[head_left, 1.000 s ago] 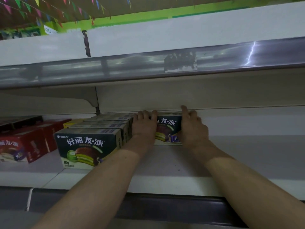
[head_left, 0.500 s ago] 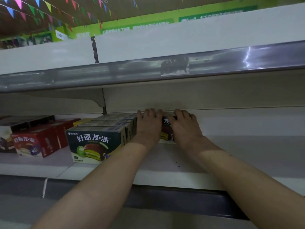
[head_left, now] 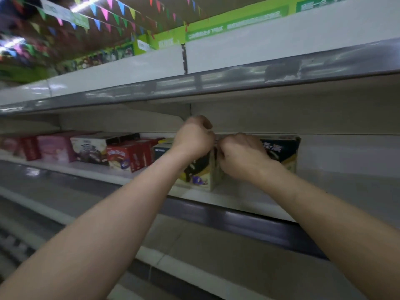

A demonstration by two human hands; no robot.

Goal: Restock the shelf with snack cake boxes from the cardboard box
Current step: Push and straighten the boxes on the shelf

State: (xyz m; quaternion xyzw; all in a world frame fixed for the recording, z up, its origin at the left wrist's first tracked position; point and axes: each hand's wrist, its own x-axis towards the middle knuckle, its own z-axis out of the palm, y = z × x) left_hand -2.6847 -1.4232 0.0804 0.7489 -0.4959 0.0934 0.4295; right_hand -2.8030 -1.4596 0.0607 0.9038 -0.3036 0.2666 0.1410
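Hands [head_left: 218, 148] on shelved snack cake boxes [head_left: 281, 149]

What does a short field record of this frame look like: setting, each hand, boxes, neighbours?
setting: store shelf, another shelf above
left hand: fingers curled at top of front dark box
right hand: fingers curled, on the dark box beside it
grip: blurred, exact hold unclear
neighbours: red boxes and pink box further left

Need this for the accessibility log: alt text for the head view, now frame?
Both hands, left hand and right hand, with fingers curled, are at the tops of two dark snack cake boxes on a white store shelf. Red boxes and pink boxes line the shelf to the left; coloured bunting hangs overhead.
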